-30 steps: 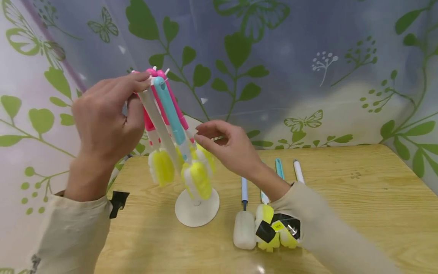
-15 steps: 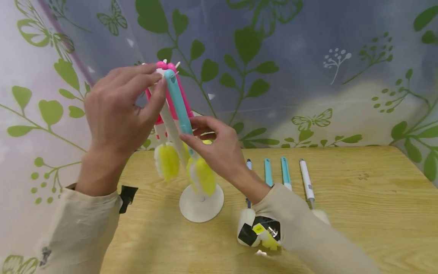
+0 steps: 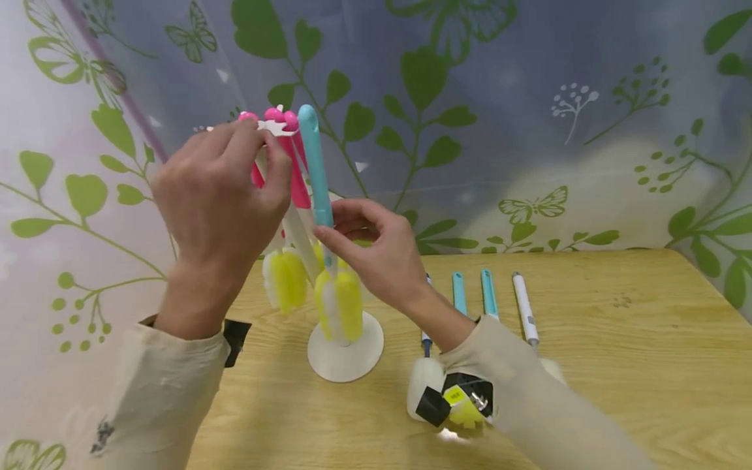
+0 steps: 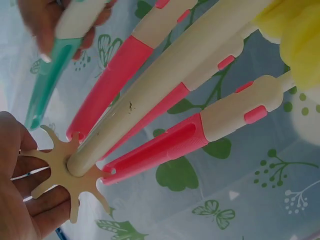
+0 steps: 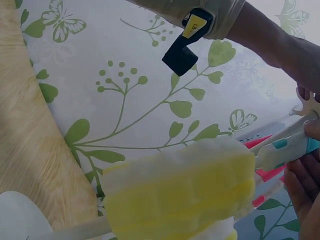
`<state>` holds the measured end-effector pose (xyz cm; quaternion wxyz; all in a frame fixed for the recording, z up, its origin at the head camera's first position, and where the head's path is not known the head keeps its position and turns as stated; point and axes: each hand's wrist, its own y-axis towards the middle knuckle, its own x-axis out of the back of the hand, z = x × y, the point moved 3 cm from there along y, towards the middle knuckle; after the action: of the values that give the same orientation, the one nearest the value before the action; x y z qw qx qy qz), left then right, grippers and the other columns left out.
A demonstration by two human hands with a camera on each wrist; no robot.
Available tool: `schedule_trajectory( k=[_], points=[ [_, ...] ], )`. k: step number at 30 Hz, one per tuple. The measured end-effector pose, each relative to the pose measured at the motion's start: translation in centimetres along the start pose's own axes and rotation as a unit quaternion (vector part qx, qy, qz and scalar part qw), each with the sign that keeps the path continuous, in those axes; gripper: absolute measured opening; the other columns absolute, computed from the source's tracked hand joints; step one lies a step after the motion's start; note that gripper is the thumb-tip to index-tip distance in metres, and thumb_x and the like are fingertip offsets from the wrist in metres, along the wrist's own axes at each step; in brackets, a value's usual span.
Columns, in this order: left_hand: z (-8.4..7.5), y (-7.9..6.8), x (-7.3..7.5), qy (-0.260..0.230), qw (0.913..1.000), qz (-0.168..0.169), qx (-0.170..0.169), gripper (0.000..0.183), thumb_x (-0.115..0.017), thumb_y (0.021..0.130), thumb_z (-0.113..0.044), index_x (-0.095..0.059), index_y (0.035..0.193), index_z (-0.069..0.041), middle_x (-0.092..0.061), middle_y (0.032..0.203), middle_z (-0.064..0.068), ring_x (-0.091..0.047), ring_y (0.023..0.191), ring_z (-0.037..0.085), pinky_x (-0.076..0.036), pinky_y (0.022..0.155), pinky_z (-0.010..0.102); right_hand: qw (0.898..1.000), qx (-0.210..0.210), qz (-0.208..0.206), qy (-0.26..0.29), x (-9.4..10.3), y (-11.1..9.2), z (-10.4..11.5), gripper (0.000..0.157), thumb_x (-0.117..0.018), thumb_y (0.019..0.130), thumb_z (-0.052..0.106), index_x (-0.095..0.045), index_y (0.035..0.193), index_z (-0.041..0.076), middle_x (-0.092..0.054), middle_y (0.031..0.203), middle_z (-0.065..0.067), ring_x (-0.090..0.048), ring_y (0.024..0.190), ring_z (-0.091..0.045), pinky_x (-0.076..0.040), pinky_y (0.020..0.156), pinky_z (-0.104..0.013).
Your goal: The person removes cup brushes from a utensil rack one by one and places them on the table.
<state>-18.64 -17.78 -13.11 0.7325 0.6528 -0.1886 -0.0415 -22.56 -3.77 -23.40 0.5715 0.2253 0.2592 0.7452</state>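
Note:
A white brush stand has a round base (image 3: 345,362), a pole and a star-shaped hook top (image 4: 56,172). My left hand (image 3: 223,186) holds that top, its fingers behind the hooks in the left wrist view. My right hand (image 3: 378,251) pinches a turquoise-handled sponge brush (image 3: 315,160) low on its handle. The handle's tip is beside the hooks, apart from them in the left wrist view. Its yellow and white sponge head (image 5: 180,187) hangs above the base. Several pink-handled sponge brushes (image 4: 160,153) hang from the other side of the stand.
On the wooden table (image 3: 617,365), right of the stand, lie more brushes: two turquoise handles (image 3: 489,292), a white-handled brush (image 3: 525,307) and a white sponge head (image 3: 424,378). My right forearm partly hides them. A leaf-patterned cloth (image 3: 470,183) stands behind.
My right hand has reached the turquoise-handled brush and taken hold of it. The handle has swung more upright and its tip has come away from the hooks.

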Motion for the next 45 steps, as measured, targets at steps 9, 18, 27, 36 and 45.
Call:
schedule_trajectory(
  k=[9, 18, 27, 36, 45],
  points=[
    [0.0, -0.1, 0.0, 0.001, 0.9997, -0.012, 0.023, 0.025, -0.048, 0.086, -0.013, -0.069, 0.082, 0.000, -0.063, 0.066, 0.013, -0.044, 0.048, 0.030, -0.027, 0.047, 0.037, 1.000, 0.017, 0.000, 0.012, 1.2, -0.4, 0.7, 0.028, -0.072, 0.083, 0.007, -0.066, 0.109, 0.000, -0.068, 0.095, -0.004, -0.065, 0.083, -0.016, -0.053, 0.077, -0.035],
    [0.1, 0.0, -0.5, -0.006, 0.9990, -0.023, 0.036, 0.025, -0.050, 0.082, -0.010, -0.072, 0.084, 0.000, -0.068, 0.074, 0.014, -0.048, 0.049, 0.031, -0.025, 0.046, 0.037, 0.999, 0.033, -0.017, -0.018, 4.4, -0.9, 0.1, 0.026, -0.071, 0.083, 0.004, -0.066, 0.108, 0.000, -0.068, 0.093, -0.005, -0.066, 0.080, -0.018, -0.053, 0.075, -0.038],
    [1.3, 0.1, -0.5, -0.024, 0.9973, -0.037, 0.059, 0.030, -0.048, 0.080, -0.010, -0.077, 0.088, -0.004, -0.069, 0.079, 0.012, -0.057, 0.059, 0.033, -0.025, 0.049, 0.039, 0.994, 0.010, -0.049, -0.097, 10.3, -1.6, -0.9, 0.026, -0.071, 0.084, 0.007, -0.066, 0.109, 0.001, -0.067, 0.094, -0.006, -0.064, 0.083, -0.018, -0.052, 0.078, -0.032],
    [1.9, 0.4, -0.7, -0.081, 0.9947, -0.049, 0.040, 0.034, -0.042, 0.077, -0.007, -0.075, 0.077, -0.002, -0.068, 0.075, 0.011, -0.052, 0.054, 0.031, -0.020, 0.051, 0.033, 0.970, -0.047, -0.105, -0.213, 19.0, -4.8, -1.9, 0.028, -0.071, 0.084, 0.009, -0.065, 0.110, -0.001, -0.067, 0.094, 0.002, -0.063, 0.082, -0.012, -0.049, 0.074, -0.019],
    [2.5, 0.3, -0.9, -0.115, 0.9906, -0.052, 0.053, 0.037, -0.039, 0.076, -0.008, -0.076, 0.075, -0.001, -0.070, 0.075, 0.009, -0.065, 0.066, 0.029, -0.017, 0.052, 0.024, 0.933, -0.146, -0.140, -0.296, 25.0, -8.3, -2.9, 0.035, -0.071, 0.086, 0.022, -0.063, 0.114, 0.004, -0.063, 0.095, 0.012, -0.062, 0.083, -0.003, -0.046, 0.072, -0.012]
  ],
)
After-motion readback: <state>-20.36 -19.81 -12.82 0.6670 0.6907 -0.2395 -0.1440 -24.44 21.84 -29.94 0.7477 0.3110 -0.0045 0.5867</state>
